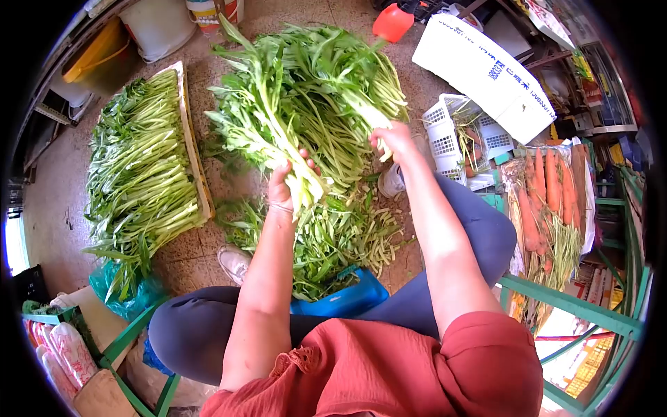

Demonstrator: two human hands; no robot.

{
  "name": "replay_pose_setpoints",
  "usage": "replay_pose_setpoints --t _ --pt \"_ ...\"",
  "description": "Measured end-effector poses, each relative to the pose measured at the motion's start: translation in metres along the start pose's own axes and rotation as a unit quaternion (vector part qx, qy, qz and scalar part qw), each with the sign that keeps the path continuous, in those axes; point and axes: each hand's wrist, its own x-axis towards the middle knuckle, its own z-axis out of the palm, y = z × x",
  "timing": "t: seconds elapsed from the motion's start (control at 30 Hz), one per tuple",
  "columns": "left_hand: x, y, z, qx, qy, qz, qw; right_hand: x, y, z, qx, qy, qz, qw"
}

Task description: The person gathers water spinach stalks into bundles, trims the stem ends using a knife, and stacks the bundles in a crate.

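My left hand [288, 182] is closed round the pale stem ends of a bunch of water spinach [267, 118], its leaves pointing away from me. To the right, my right hand [394, 141] grips the stem ends of more water spinach [361, 101], whose leaves lie over the big loose heap [319, 146] on the floor. Between my feet is a pile of trimmed leaves and cut stem pieces [326, 240]. A blue plastic container [358, 295] sits close to my knees, partly hidden by my leg.
At left, neatly stacked greens [142, 160] lie on a white-edged tray [191, 146]. Buckets [104, 59] stand behind. At right are a white plastic basket [442, 139], a white foam box [483, 76] and carrots [545, 194]. A red bottle [394, 24] stands at the back.
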Motion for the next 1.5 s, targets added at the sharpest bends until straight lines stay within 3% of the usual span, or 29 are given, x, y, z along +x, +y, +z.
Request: replay_pose_setpoints --t 0.2,0.23,0.27,0.33,0.4,0.47,0.6,0.67,0.83,0.93,1.0,1.07,1.13,1.2,1.23,1.27,1.33,1.43,1.5 --pt "-0.011 -0.004 -0.013 0.03 0.065 -0.107 0.992 -0.086 -0.087 -0.001 0.083 0.072 -0.208 0.972" --pt "-0.013 -0.005 -0.017 0.037 0.059 -0.095 0.993 -0.085 -0.082 0.005 0.017 0.114 -0.264 0.958" --pt "-0.014 -0.007 -0.021 0.043 0.052 -0.083 0.994 -0.086 -0.076 0.013 -0.083 0.15 -0.256 0.951" --pt "-0.017 -0.008 -0.021 0.051 0.06 -0.077 0.994 -0.089 -0.051 0.044 -0.32 0.229 -0.301 0.868" --pt "-0.016 -0.006 -0.027 0.061 0.069 -0.068 0.993 -0.103 -0.025 0.077 -0.311 0.112 -0.222 0.917" --pt "-0.013 -0.007 -0.051 0.094 0.139 -0.083 0.982 -0.097 0.022 0.095 -0.301 -0.015 -0.246 0.921" --pt "-0.018 -0.007 -0.045 0.105 0.157 -0.109 0.976 -0.088 0.053 0.103 -0.278 -0.016 -0.193 0.941" --pt "-0.013 -0.011 -0.049 0.13 0.168 -0.1 0.972 -0.075 0.062 0.099 -0.242 -0.063 -0.161 0.955" --pt "-0.004 -0.013 -0.048 0.134 0.146 -0.112 0.974 -0.075 0.06 0.099 -0.333 -0.019 -0.14 0.932" --pt "-0.005 -0.007 -0.037 0.123 0.132 -0.146 0.973 -0.063 0.068 0.1 -0.325 -0.039 -0.12 0.937" --pt "-0.006 -0.004 -0.033 0.119 0.136 -0.154 0.971 -0.053 0.074 0.103 -0.239 -0.067 -0.071 0.966" --pt "-0.007 -0.002 -0.036 0.131 0.13 -0.151 0.971 -0.096 0.003 0.11 -0.361 0.11 -0.063 0.924" --pt "-0.01 -0.002 -0.029 0.116 0.131 -0.139 0.975 -0.097 -0.026 0.109 -0.339 0.153 -0.205 0.905" --pt "-0.01 -0.003 -0.022 0.1 0.132 -0.129 0.978 -0.068 -0.028 0.113 -0.313 0.032 -0.418 0.852" --pt "-0.01 -0.005 -0.019 0.107 0.129 -0.135 0.977 -0.061 -0.034 0.122 -0.326 0.023 -0.476 0.816" --pt "-0.008 -0.004 -0.016 0.114 0.126 -0.14 0.975 -0.056 -0.039 0.129 -0.361 -0.029 -0.46 0.811" --pt "-0.005 -0.007 -0.022 0.141 0.134 -0.13 0.972 -0.053 -0.038 0.133 -0.468 -0.024 -0.478 0.743" --pt "-0.003 -0.007 -0.021 0.226 0.177 -0.113 0.951 -0.055 -0.048 0.117 -0.481 -0.072 -0.437 0.757" --pt "-0.004 -0.005 -0.016 0.222 0.181 -0.127 0.95 -0.076 -0.04 0.097 -0.493 -0.062 -0.475 0.726"
